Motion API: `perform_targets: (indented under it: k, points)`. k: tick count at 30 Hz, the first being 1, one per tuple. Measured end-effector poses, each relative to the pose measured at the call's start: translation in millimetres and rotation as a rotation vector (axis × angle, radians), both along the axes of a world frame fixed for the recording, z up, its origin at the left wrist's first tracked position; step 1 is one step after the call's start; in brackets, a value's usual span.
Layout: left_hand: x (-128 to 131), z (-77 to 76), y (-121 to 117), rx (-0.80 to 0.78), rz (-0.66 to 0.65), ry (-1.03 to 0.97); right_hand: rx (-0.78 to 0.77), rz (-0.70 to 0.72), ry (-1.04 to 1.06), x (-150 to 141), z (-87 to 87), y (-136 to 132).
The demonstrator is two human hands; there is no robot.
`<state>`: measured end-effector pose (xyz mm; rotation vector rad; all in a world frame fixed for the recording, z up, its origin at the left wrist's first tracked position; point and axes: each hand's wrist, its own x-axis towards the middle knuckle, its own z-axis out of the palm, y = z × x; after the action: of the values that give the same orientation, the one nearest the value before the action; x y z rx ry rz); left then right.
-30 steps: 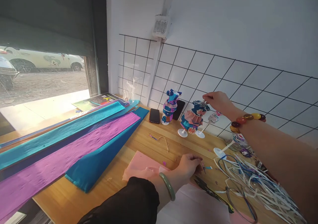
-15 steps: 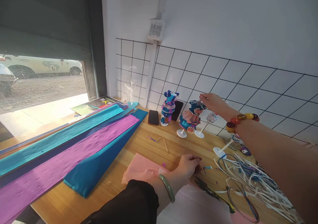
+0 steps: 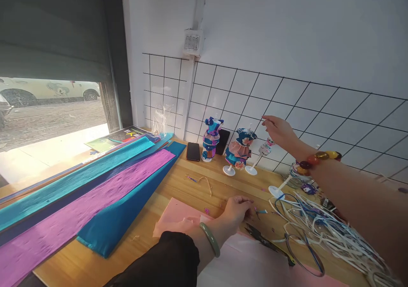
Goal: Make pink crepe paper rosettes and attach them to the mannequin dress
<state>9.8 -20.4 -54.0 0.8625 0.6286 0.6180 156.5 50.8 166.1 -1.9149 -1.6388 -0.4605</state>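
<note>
A small dress form [image 3: 239, 149] stands on a white round base at the back of the table. It wears a navy top and a ruffled pink and teal skirt with pink paper fans. My right hand [image 3: 277, 130], wearing a bead bracelet, hovers just right of its top, fingers stretched out and holding nothing I can see. My left hand [image 3: 238, 210], with a green bangle, rests low on the table with its fingers curled. Whatever may be inside them is hidden. Beside its fingertips lies a small blue-white scrap [image 3: 262, 212].
Another dressed form [image 3: 212, 138] stands near two phones [image 3: 193, 151]. Pale stands [image 3: 266, 147] are to the right. Crepe paper strips [image 3: 105, 193] cover the left. Pink paper [image 3: 177, 217], a black-and-yellow cutter [image 3: 269, 244] and tangled cords [image 3: 321, 223] lie in front.
My right hand has come away from the top of the navy-topped dress form and moved slightly right, fingers loosening. My left hand stays nearly in place. The view has shifted slightly.
</note>
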Motion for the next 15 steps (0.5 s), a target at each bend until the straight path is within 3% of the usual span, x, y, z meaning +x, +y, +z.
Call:
perform_targets:
  k: [6,10,15]
  points:
    - [-1.0,-0.3,-1.6,0.051,-0.015,0.005,0.092,0.071,0.196,-8.6,-21.5,-64.9]
    - [0.9,-3.6,-0.1,0.092,-0.024,0.023,-0.04,0.161,0.37,-22.0,-52.8,-132.5]
    - [3.1,-8.6,2.5,0.14,-0.042,0.062,-0.205,0.07,0.477,-29.6,-96.8,-211.7]
